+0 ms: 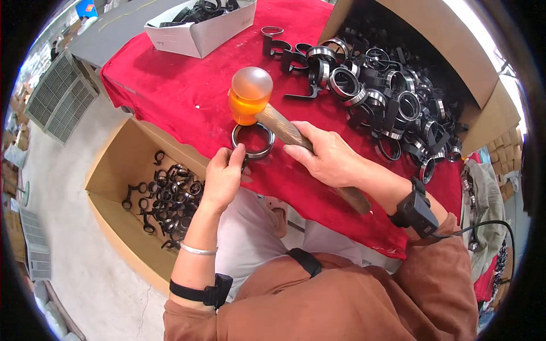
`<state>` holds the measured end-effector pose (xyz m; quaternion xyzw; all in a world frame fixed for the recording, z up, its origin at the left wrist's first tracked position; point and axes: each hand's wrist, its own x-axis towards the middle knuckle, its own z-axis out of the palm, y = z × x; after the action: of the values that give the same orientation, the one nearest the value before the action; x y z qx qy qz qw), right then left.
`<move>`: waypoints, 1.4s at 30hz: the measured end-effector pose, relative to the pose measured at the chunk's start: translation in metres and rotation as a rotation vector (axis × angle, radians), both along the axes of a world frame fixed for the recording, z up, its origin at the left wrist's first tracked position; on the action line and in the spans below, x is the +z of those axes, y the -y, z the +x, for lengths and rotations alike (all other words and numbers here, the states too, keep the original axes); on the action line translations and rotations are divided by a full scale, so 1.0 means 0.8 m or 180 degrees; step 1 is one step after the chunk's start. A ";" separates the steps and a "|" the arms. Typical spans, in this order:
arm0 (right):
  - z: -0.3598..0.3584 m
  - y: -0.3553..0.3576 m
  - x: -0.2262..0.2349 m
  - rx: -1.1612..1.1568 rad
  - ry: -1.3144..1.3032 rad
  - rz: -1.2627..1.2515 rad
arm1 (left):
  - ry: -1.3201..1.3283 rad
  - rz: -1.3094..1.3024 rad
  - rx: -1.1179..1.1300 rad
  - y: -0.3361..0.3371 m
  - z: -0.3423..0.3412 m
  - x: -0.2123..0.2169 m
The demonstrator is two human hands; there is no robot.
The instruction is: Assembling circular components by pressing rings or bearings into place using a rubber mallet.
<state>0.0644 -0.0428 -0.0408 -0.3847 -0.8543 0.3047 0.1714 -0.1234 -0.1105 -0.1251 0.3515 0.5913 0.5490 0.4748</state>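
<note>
My right hand (pixel 327 154) is wrapped round the wooden handle of a mallet (pixel 283 128) with an orange, translucent head. The mallet's head hangs over the far left rim of a metal and black ring (pixel 263 153) near the table's front edge; whether the two touch I cannot tell. With thumb and fingers, my left hand (pixel 224 173) pinches the ring's near left side, where a dark part shows beneath the thumb. Right of the ring lies a heap of similar black and silver rings with arms (pixel 406 108).
A red cloth (pixel 176 85) covers the table. The heap spills from a tipped cardboard box (pixel 443 40) at the right. At the far left stands a white box (pixel 193 40) of black parts. Below the table's left edge, an open carton (pixel 114 165) holds several ringed parts.
</note>
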 end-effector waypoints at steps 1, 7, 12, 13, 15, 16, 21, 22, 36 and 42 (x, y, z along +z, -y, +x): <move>-0.001 -0.005 0.004 0.0019 0.0047 -0.0302 | -0.0129 -0.0087 -0.0071 0.000 0.001 0.003; 0.008 0.001 0.057 -0.0036 -0.1016 0.0308 | -0.0021 0.0343 0.0133 -0.003 0.006 -0.017; 0.026 0.007 -0.012 -0.0316 -0.0333 -0.0100 | -0.0256 0.0637 0.0274 -0.012 0.008 -0.031; 0.027 0.001 -0.010 -0.0405 -0.0005 -0.0170 | -0.0256 0.0587 0.0300 -0.010 0.006 -0.031; 0.026 -0.008 0.008 -0.0293 0.0101 -0.0396 | -0.0399 0.0586 0.0299 -0.007 0.001 -0.037; 0.025 -0.007 0.016 -0.0147 0.0075 -0.0159 | -0.0163 0.0518 0.0248 -0.006 0.003 -0.029; -0.016 0.007 0.063 0.0190 -0.0969 0.0521 | 0.0500 0.0460 0.0155 -0.001 0.004 -0.018; -0.023 0.010 0.059 0.0217 -0.0980 0.0465 | 0.0430 0.0402 0.0216 0.000 0.005 -0.016; -0.008 -0.011 0.018 0.0340 -0.0795 0.1265 | 0.0213 0.0454 0.0136 -0.006 0.003 -0.021; -0.003 -0.012 0.011 0.0137 0.0098 0.0035 | 0.0046 0.0297 0.0037 -0.003 -0.006 -0.032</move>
<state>0.0618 -0.0333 -0.0316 -0.3698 -0.8666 0.2977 0.1538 -0.1282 -0.1080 -0.1507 0.3659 0.5636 0.5813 0.4589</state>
